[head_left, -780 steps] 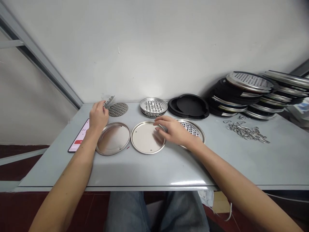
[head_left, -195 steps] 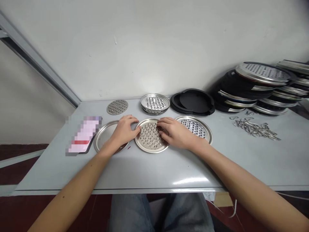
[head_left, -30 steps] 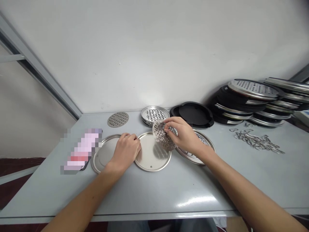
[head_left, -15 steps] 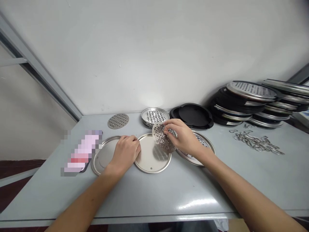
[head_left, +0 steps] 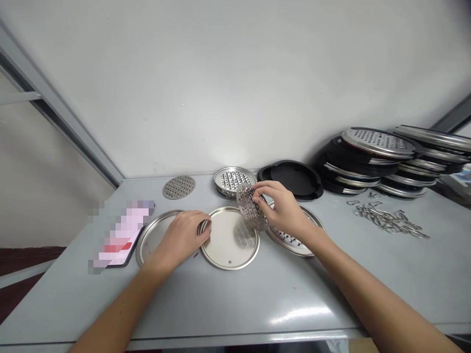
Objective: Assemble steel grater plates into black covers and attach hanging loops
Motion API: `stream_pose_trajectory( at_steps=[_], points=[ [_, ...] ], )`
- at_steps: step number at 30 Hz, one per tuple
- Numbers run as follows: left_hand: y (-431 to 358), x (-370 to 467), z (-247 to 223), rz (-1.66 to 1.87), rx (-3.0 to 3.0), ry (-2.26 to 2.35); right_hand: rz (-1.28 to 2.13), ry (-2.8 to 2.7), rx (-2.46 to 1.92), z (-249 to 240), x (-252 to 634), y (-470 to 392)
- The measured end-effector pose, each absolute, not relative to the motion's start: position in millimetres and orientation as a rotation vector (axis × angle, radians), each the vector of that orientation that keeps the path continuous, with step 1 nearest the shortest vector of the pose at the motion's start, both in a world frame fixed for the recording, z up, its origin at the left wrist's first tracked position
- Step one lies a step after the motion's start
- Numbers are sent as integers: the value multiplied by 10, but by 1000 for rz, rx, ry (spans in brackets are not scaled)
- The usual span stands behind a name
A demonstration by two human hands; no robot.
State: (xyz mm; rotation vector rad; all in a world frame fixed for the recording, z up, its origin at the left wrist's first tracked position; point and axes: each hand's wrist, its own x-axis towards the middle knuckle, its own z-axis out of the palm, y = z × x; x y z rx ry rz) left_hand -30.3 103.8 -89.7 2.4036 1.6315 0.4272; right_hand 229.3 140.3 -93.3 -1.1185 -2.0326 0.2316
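While right hand [head_left: 282,210] pinches round perforated silver-metal disc [head_left: 246,206], slack hold could drop it, marring round silver-metal tray [head_left: 227,242] beneath. Left hand [head_left: 183,236]: grip unclear.

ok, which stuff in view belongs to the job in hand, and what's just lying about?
In the job, seemingly:
- perforated disc, pinched by the right hand
- plain middle plate, left hand at its rim
- probably loose disc, left plate, right plate

Lying about, though some may be parts:
- phone
- metal clips
- black trays
- stacks at right
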Motion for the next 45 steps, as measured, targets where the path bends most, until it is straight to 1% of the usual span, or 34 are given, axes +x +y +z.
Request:
stream_pose_trajectory(
  at_steps=[9,16,24,28,32,45],
  points=[
    [1070,-304,-1003,490,2430,1625,389,-1857,-1181,-865,2298,1401],
    [1076,-313,-1038,535,2464,1549,470,-1834,-1169,-860,2272,1378],
    [1077,-319,-1018,575,2439,1552,382,-2046,-1024,-959,2130,1320],
    [1111,-374,-1003,627,2396,1583,283,-2151,-960,-1004,2033,1304],
    [1143,-431,-996,658,2396,1618,179,-2222,-954,-1037,1944,1306],
    [1130,-387,-1068,546,2443,1674,60,-2470,-1029,-1094,1819,1288]
  ],
)
